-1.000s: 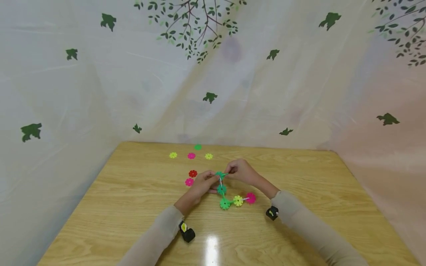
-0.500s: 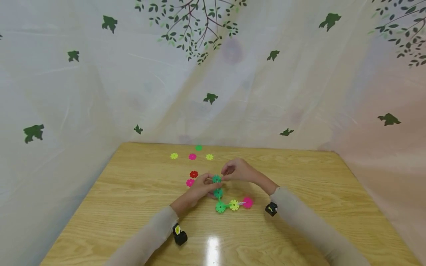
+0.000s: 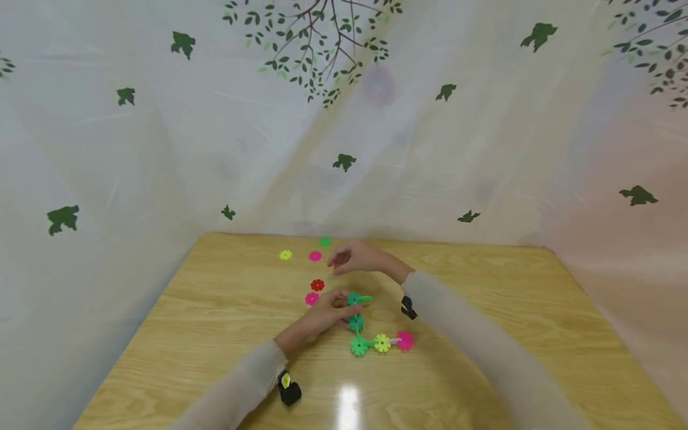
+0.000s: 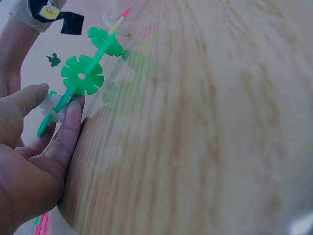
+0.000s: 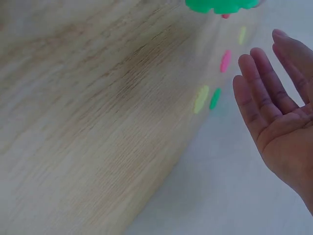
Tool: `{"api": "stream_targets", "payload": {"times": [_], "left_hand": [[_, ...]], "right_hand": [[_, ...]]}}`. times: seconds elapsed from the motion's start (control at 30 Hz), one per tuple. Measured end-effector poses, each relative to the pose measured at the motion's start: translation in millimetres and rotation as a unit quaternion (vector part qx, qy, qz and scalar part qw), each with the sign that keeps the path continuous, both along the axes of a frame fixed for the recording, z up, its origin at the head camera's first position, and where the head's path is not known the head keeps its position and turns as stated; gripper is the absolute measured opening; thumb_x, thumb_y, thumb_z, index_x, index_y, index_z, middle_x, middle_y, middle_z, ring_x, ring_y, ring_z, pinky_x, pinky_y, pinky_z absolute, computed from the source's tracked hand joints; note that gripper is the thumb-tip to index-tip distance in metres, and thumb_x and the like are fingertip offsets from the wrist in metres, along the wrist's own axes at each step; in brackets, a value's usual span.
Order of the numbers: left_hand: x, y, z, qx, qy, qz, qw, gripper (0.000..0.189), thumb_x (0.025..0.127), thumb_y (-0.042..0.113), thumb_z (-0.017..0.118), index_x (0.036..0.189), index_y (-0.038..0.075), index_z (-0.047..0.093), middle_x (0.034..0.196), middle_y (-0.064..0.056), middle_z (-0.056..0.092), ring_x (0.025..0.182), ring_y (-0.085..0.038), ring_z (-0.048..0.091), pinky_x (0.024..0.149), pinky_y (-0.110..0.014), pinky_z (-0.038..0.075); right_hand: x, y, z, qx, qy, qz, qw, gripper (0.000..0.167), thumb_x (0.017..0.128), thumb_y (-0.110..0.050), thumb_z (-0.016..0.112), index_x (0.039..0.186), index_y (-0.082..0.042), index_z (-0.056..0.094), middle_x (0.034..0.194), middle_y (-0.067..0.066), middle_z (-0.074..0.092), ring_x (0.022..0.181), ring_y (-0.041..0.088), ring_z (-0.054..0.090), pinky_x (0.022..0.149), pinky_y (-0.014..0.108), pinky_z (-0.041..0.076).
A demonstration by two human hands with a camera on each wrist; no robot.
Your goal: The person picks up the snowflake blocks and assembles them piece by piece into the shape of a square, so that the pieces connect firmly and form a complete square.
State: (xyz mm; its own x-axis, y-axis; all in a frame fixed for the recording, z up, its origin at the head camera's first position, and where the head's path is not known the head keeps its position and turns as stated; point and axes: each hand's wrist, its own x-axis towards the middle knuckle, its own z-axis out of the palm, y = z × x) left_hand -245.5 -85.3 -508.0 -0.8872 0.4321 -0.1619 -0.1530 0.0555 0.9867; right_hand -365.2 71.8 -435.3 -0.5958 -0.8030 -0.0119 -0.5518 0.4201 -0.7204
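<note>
A chain of interlocking notched plastic discs (image 3: 359, 346) runs in an L shape, with teal and green discs along its upright arm. A yellow disc (image 3: 382, 343) and a pink disc (image 3: 405, 340) form its right end. My left hand (image 3: 322, 313) pinches the upper arm between thumb and fingers; the left wrist view shows a green disc (image 4: 82, 75) just beyond the fingertips. At the chain's top, a light green disc (image 3: 365, 298) sticks out to the right. Holding nothing, my right hand (image 3: 357, 257) hovers beyond the chain, fingers loosely bent, close to the loose discs.
Loose discs lie toward the table's back: yellow (image 3: 285, 255), pink (image 3: 315, 256) and green (image 3: 325, 241). A second yellow disc (image 5: 201, 99), hidden behind the right hand in the head view, shows in the right wrist view. Red (image 3: 318, 285) and pink (image 3: 312, 298) ones lie beside the left hand.
My right hand has let go of the chain's top and moved left and away over the loose discs. The left hand keeps its pinch, with the chain slightly lower in view.
</note>
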Motion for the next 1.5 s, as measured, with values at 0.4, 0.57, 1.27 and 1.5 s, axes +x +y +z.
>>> {"api": "stream_targets", "payload": {"times": [0.4, 0.57, 1.27, 1.5], "left_hand": [[-2.0, -1.8, -2.8, -0.008, 0.004, -0.005, 0.9999, 0.036, 0.098, 0.018, 0.07, 0.124, -0.003, 0.054, 0.096, -0.004, 0.068, 0.078, -0.011, 0.069, 0.072, -0.027, 0.062], [-3.0, -2.4, -2.8, -0.007, 0.01, -0.01, 0.9999, 0.036, 0.098, 0.017, 0.07, 0.123, -0.003, 0.054, 0.095, -0.003, 0.068, 0.078, -0.011, 0.069, 0.07, -0.026, 0.062], [-4.1, -3.1, -5.3, 0.002, 0.007, -0.014, 0.9999, 0.034, 0.099, 0.017, 0.068, 0.125, -0.001, 0.053, 0.093, -0.001, 0.067, 0.078, -0.01, 0.067, 0.069, -0.025, 0.061], [-3.4, -2.4, -3.6, 0.006, 0.012, -0.017, 0.9998, 0.037, 0.099, 0.017, 0.068, 0.128, 0.0, 0.052, 0.094, -0.001, 0.066, 0.078, -0.01, 0.067, 0.068, -0.025, 0.061]], "right_hand": [[-15.9, -36, -21.6, 0.064, 0.004, 0.107, 0.9922, 0.029, 0.094, -0.005, 0.072, 0.122, -0.001, 0.072, 0.1, 0.012, 0.072, 0.083, 0.004, 0.063, 0.082, 0.017, 0.056], [-14.4, -44, -22.1, 0.07, 0.048, 0.129, 0.9881, 0.024, 0.09, -0.001, 0.074, 0.114, -0.002, 0.077, 0.078, 0.008, 0.064, 0.068, 0.002, 0.045, 0.067, 0.014, 0.043], [-11.1, -22, -21.0, 0.087, 0.039, 0.074, 0.9927, 0.024, 0.088, 0.001, 0.075, 0.112, -0.001, 0.074, 0.1, 0.012, 0.072, 0.079, 0.008, 0.057, 0.072, 0.018, 0.052], [-13.0, -20, -22.3, 0.093, 0.039, 0.072, 0.9923, 0.018, 0.089, 0.0, 0.075, 0.107, 0.0, 0.073, 0.096, 0.014, 0.071, 0.077, 0.008, 0.056, 0.068, 0.015, 0.049]]}}
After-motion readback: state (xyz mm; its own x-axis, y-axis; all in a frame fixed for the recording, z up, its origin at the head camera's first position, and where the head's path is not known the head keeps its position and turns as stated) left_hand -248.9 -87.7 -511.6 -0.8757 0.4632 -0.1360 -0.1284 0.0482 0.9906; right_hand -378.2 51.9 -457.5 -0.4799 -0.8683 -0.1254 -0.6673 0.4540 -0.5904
